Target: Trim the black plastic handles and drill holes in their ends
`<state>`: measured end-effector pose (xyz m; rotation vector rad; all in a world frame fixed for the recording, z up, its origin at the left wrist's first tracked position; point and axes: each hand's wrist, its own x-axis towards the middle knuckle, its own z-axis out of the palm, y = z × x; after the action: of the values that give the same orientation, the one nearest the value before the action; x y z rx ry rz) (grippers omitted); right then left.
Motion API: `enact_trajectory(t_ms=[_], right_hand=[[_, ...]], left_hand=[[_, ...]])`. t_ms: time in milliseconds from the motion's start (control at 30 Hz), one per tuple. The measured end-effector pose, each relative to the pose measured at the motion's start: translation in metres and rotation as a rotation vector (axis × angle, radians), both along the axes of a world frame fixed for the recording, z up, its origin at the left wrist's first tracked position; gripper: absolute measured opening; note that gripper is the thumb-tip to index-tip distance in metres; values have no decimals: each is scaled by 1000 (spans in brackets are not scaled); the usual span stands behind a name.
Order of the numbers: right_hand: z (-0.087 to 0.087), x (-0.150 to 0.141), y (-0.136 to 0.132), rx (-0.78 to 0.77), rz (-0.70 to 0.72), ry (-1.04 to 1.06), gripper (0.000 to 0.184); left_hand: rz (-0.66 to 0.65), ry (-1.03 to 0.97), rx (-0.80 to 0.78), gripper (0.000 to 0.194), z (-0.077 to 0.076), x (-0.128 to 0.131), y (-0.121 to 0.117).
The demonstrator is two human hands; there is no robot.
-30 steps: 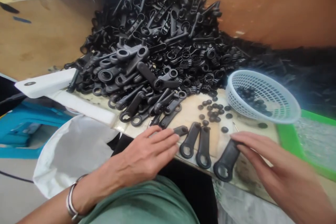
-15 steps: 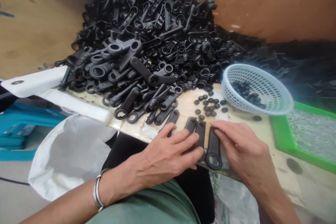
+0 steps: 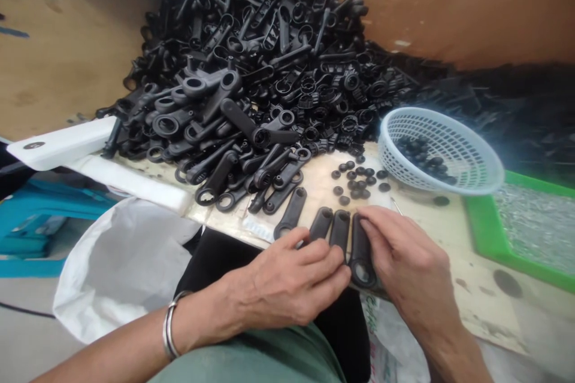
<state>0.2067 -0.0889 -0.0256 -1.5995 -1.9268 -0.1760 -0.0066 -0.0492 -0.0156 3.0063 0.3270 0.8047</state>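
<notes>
The right hand (image 3: 411,257) pinches the upper end of the rightmost ring-ended handle (image 3: 360,245), a black plastic piece that lies at the near edge of the bench (image 3: 476,305) with its ring toward the person. The left hand (image 3: 287,281) lies palm down with fingers bent over the lower ends of the two middle handles (image 3: 340,230), just left of that one; whether it grips them or only rests on them I cannot tell. A fourth handle (image 3: 291,209) lies a little farther left, slanted, its ring close to the left hand's fingers. The step in hand looks like setting these pieces side by side in a row, narrow ends away from the body. The next move seems to call for steadying the middle pair with the left hand while the right hand squares the end piece against them. Beyond the row sit loose small black caps (image 3: 354,184), with more in the pale blue mesh basket (image 3: 471,149); a thin metal pin (image 3: 396,206) shows just past the right hand, and a large heap of black plastic parts (image 3: 269,60) rises behind
</notes>
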Motion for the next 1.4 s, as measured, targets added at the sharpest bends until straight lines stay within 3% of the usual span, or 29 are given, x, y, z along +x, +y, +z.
enact_trajectory(t_ms=[133,333,467,633,800,900,1067,1233,1400], right_hand=[[6,6,-3,-21,-33,23,21],[21,40,-7,-31,-109,32,21],[16,47,2,-80,-16,-52,25],[10,42,14,-222,-47,-34,24],[19,49,2,-284,-57,445,18],[20,54,-8,-339,-112,745,24],[16,55,-15,-356,-131,973,28],[23,52,-14,-362,-126,844,20],[31,46,-12,-255,-58,427,13]], left_hand=[[27,12,14,19,-2,-1,1],[35,-17,14,22,-5,-5,3],[29,-18,0,22,-6,-4,4],[15,-40,-30,21,-5,-3,4],[15,-92,-4,22,-5,6,3],[4,-97,19,21,-4,16,1],[9,-76,48,13,-1,28,-1],[-15,-86,56,12,-3,28,-2],[-29,-34,38,17,-2,29,-1]])
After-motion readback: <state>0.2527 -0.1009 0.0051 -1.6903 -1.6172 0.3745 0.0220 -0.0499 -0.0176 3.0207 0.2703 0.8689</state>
